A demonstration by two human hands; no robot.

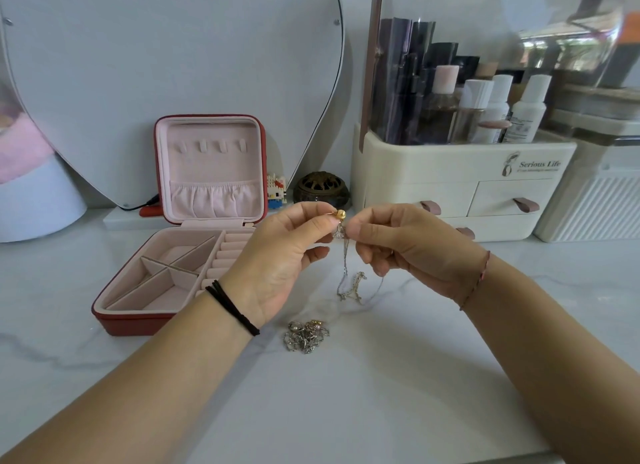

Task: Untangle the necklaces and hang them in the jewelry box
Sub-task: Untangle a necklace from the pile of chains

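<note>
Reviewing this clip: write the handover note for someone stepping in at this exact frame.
Left hand: raised above the table, fingertips pinching a gold bead at the top of the chain.
Right hand: pinching the same silver chain just beside it; the chain's lower loops hang down towards the marble tabletop.
A second tangled pile of necklaces lies on the table near the left wrist.
Jewelry box: open, to the left; the lid hooks are all bare.
Done: nothing hung yet.
Left: finish freeing the held chain, hang it, then untangle and hang the pile.
</note>
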